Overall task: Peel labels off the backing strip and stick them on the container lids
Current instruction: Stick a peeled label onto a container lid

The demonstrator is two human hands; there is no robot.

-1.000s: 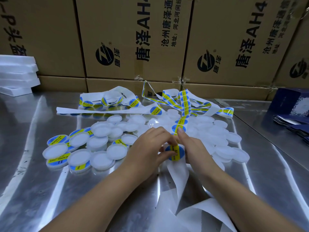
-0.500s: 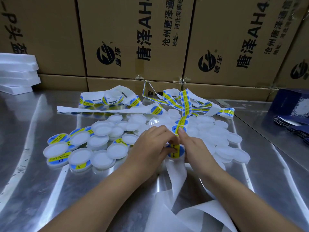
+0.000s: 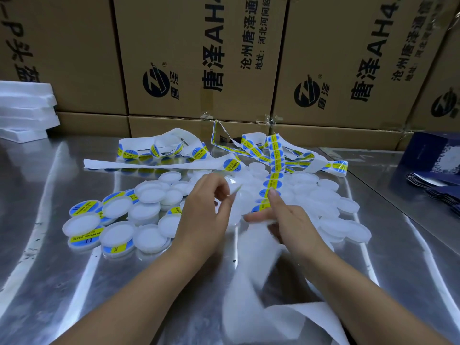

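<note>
Your right hand (image 3: 291,225) is pinching the strip (image 3: 249,270) mid-worktop, index flat on a label (image 3: 275,176). Your left hand (image 3: 204,212) is hovering beside it, fingers curled; the grip is blurred, cannot tell. Six-ish labelled lids (image 3: 86,207) are sitting toward the left edge, dozens of plain lids (image 3: 346,205) piling centre. Shiny metal worktop (image 3: 62,282); four foam sheets (image 3: 25,108) far-left corner, stacked cartons (image 3: 194,58) lining the far edge, navy packets (image 3: 435,190) right edge.
</note>
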